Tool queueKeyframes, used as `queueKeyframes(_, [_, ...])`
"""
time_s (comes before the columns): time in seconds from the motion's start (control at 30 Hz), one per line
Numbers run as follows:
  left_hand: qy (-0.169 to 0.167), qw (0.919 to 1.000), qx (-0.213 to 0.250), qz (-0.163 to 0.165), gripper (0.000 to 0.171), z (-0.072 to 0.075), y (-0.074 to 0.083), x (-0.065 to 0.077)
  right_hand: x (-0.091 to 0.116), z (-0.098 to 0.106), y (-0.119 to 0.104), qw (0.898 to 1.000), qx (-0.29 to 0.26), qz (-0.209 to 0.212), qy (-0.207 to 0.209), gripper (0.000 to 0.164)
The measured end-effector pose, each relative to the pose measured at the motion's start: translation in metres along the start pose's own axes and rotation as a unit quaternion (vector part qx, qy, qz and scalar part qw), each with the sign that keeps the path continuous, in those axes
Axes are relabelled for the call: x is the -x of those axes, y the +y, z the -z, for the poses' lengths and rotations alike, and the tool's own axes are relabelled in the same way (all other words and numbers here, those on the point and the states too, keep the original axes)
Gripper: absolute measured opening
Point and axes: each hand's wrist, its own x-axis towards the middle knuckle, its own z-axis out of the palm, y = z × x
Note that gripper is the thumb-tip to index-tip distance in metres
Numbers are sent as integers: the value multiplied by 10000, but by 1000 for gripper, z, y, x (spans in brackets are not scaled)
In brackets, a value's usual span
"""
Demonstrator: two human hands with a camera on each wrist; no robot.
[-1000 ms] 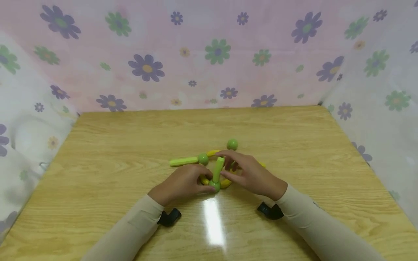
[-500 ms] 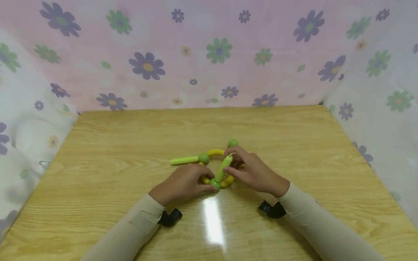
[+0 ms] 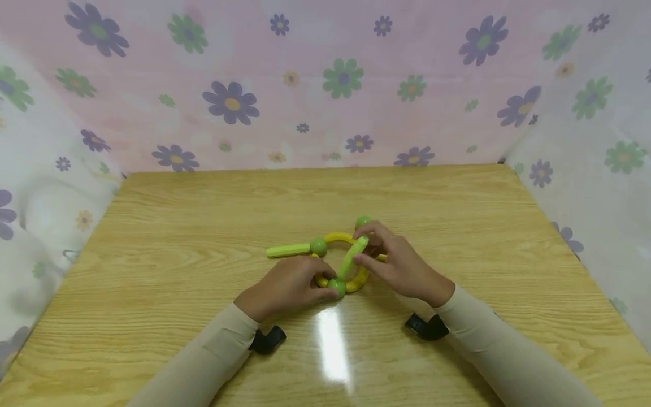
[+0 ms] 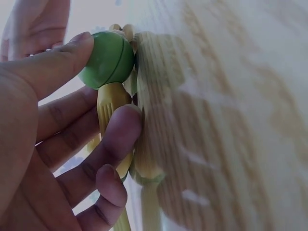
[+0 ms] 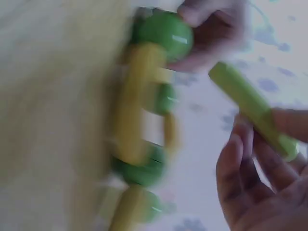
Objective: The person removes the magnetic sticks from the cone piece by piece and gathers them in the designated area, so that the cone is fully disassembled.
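Note:
My left hand [image 3: 292, 282] grips a green ball [image 3: 337, 289] at the near side of a ring of curved yellow pieces [image 3: 337, 237]. In the left wrist view the thumb presses that ball, and fingers lie along a yellow piece [image 4: 111, 103] joined to it. Just right of it my right hand [image 3: 402, 265] pinches a light green stick [image 3: 352, 260], slanted up to the right. The right wrist view, partly blurred, shows the stick [image 5: 250, 106] apart from the ball [image 5: 168, 36]. The right hand hides part of the ring in the head view.
A second green ball [image 3: 319, 247] sits on the ring's far left, with another light green stick [image 3: 288, 251] pointing left from it. One more green ball [image 3: 363, 223] shows behind the right hand. The wooden table [image 3: 203, 215] meets flowered cloth walls [image 3: 285, 113].
My right hand has shifted right and slightly up, tilting the light green stick from near upright to a rightward slant. The left hand has stayed on its ball.

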Motion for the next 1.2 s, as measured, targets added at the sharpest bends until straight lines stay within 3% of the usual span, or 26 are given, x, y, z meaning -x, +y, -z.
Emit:
queueKeyframes(0.2, [-68,9999,33,106,29,0,2,0,1,33,-5,9900,-50,-154,1404,34])
queueKeyframes(0.37, [-37,10000,-9,87,30,1,2,2,1,52,1,9826,-337,-415,1777,40])
queueKeyframes(0.8, [-51,9999,118,30,28,0,4,1,6,74,41,9651,-361,-2077,1553,57])
queueKeyframes(1.0, [-64,9999,119,39,29,1,5,0,7,77,54,9652,-64,-2371,1099,73])
queueKeyframes(1.2, [-138,9996,193,169,29,1,4,1,6,81,62,9659,100,-2491,701,76])
